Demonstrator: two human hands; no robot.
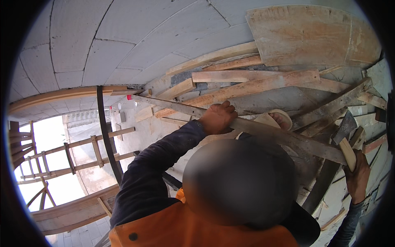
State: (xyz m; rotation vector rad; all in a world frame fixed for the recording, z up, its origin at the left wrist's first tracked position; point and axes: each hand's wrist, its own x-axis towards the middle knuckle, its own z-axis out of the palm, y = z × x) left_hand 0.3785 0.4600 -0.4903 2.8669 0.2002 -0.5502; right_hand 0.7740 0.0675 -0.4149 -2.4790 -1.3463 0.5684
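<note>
A long, narrow wooden plank (284,136) slants across the middle, from the upper left down to the right. Halfway along it, my left hand (220,118) is closed over the plank with its fingers bent. Over at the right, my right hand (357,175) is closed around the pale wooden handle of a hatchet (349,152). The hatchet's dark metal head points up, and its handle crosses close to the plank's right end. Whether the handle touches the plank, I cannot tell. Part of my right palm is hidden.
Several loose boards (251,86) lie piled beyond the plank, with more scrap wood at the right. A stained sheet (308,37) leans at the far right by a grey block wall (164,24). A wooden ladder-like frame (78,158) stands left. One foot (281,120) shows beyond the plank.
</note>
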